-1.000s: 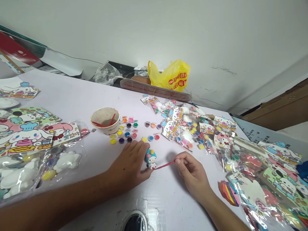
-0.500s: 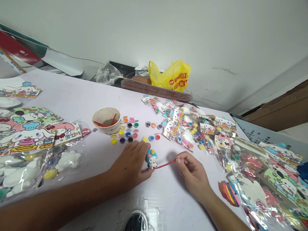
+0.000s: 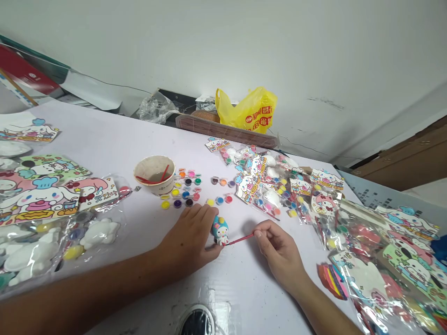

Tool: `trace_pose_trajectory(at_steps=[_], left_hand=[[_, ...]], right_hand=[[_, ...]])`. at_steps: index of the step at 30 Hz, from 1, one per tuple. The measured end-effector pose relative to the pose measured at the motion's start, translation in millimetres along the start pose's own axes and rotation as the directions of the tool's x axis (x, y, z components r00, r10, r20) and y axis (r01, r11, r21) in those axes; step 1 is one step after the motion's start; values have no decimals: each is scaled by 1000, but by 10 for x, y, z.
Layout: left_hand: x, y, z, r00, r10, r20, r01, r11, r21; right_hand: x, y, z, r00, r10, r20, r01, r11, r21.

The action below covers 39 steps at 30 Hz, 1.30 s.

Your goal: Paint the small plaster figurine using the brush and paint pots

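Left hand (image 3: 192, 235) grips figurine (image 3: 220, 231), frame centre. Right hand (image 3: 278, 249), right of it, pinches red brush (image 3: 241, 239), tip at figurine's base

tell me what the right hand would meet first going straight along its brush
Likely the blue-and-white figurine by the left hand: the brush tip looks at or very near its base, though depth is unclear.

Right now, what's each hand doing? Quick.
Left hand: closed around the small blue-and-white figurine.
Right hand: pinching the red brush, its tip at the figurine's base.
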<state>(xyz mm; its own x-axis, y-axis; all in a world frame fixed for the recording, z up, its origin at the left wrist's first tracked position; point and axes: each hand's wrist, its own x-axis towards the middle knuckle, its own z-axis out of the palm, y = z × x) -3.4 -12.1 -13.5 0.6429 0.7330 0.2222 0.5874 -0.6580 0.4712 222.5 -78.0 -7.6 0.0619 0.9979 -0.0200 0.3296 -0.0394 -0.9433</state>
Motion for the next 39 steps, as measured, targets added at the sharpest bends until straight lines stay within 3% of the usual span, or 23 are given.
trace_pose_trajectory(at_steps=[39], left_hand=[[5,11,-19,996,-49,74,49,999,1]], right_hand=[[6,27,-16,1000,16,25,-17,1000,11]])
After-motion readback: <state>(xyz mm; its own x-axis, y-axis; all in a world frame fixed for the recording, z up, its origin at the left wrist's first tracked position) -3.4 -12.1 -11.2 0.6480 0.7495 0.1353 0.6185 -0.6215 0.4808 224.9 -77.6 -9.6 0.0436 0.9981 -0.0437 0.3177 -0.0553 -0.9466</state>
